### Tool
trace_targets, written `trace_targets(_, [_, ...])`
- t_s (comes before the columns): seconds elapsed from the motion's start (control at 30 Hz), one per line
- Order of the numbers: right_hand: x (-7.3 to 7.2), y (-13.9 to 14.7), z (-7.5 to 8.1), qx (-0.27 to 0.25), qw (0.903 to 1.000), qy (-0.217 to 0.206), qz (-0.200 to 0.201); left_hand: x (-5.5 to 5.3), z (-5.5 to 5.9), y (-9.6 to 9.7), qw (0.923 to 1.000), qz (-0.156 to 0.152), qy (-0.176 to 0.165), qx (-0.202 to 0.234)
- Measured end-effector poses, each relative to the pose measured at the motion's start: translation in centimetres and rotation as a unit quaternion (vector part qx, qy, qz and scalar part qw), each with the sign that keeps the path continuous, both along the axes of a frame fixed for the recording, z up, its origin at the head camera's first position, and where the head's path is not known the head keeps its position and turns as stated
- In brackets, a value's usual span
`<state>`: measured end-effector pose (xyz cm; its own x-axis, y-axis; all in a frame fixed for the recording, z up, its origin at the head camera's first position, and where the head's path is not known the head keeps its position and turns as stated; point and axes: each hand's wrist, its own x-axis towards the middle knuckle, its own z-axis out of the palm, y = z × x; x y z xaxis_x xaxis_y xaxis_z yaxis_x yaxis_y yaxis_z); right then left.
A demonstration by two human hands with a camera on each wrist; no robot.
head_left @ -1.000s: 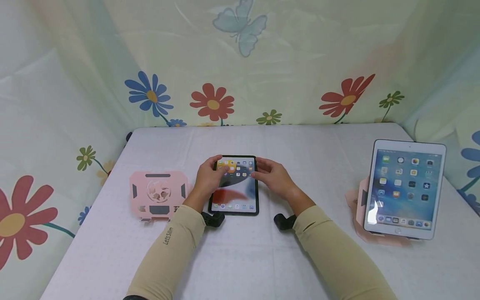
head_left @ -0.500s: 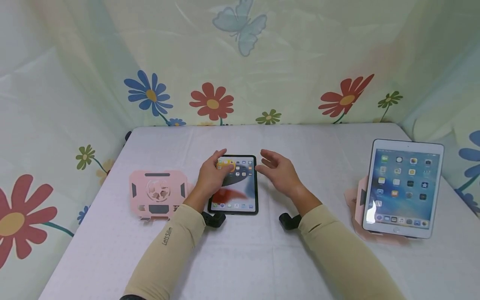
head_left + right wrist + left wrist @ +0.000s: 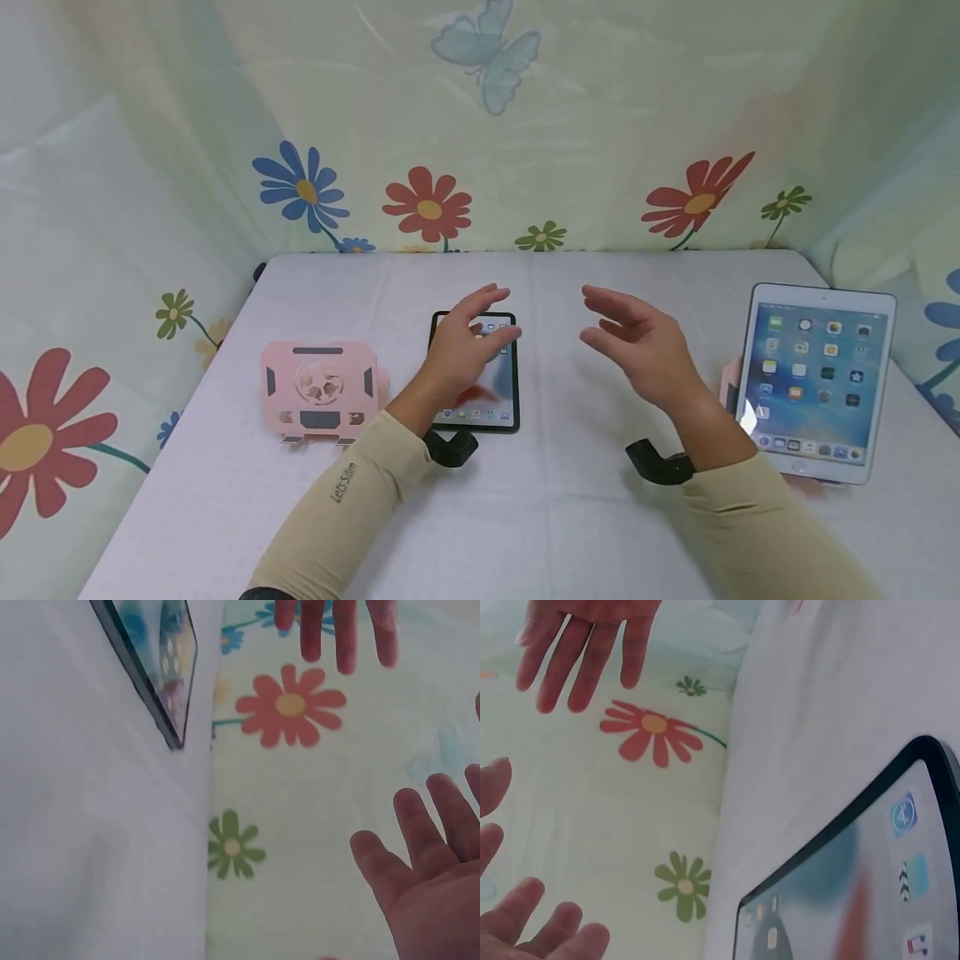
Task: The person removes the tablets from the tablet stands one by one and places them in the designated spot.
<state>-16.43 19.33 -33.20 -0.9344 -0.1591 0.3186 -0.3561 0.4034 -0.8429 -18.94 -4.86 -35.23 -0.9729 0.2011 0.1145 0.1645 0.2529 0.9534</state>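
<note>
A black-framed tablet [image 3: 491, 392] with its screen lit lies flat on the white tablecloth, in the middle of the head view. Above it hovers my left hand [image 3: 461, 346], fingers extended and holding nothing, covering part of the screen in this view. My right hand [image 3: 645, 346] is raised to the right of that tablet, palm turned inward, its fingers spread and bare. Both wrist views show the two hands apart, with nothing between them; the tablet [image 3: 855, 877] edge shows below the left hand.
At the left stands a pink tablet stand [image 3: 321, 387] with dark pads and a round cut-out. A white tablet [image 3: 813, 379] leans on another pink stand [image 3: 729, 383] at the right, close to the right forearm. A flowered curtain [image 3: 585, 125] hangs behind the table.
The right hand has left the tablet's right edge and moved up and right. My left hand has lifted off and shifted right over the screen. The tablet stays in place.
</note>
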Motion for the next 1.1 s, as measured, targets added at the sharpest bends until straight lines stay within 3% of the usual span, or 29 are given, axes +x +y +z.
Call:
trace_targets(0.23, [2.0,4.4,1.0,-0.031,0.9991,0.017,-0.023,0.4,0.4,1.4,0.9973,-0.055,-0.015,0.046])
trace_targets(0.4, [3.1,7.2,2.0,-0.028,0.9977,0.041,-0.046,0.3,0.5,2.9,0.9941,-0.095,0.001,0.053])
trace_targets(0.57, [3.9,10.4,2.7,-0.027,0.9945,0.066,-0.076,0.1,1.2,4.8,0.9932,-0.109,0.034,0.021])
trace_targets(0.67, [4.5,12.0,3.0,-0.005,0.9895,0.062,-0.13,-0.2,1.8,6.0,0.9924,-0.111,0.051,-0.014])
trace_targets(0.8, [5.0,13.6,2.9,0.005,0.9794,0.044,-0.197,-0.6,2.1,7.5,0.9907,-0.12,0.058,-0.027])
trace_targets(0.93, [5.1,15.4,2.3,-0.013,0.9757,0.067,-0.208,-0.8,2.0,8.9,0.9882,-0.141,0.057,-0.013])
trace_targets(1.0, [5.0,16.6,1.8,-0.047,0.9769,0.086,-0.19,-0.9,1.9,9.6,0.9865,-0.152,0.059,-0.002])
trace_targets(1.1, [4.9,18.4,1.1,-0.05,0.9734,0.109,-0.195,-1.0,1.7,10.9,0.9845,-0.164,0.061,0.012])
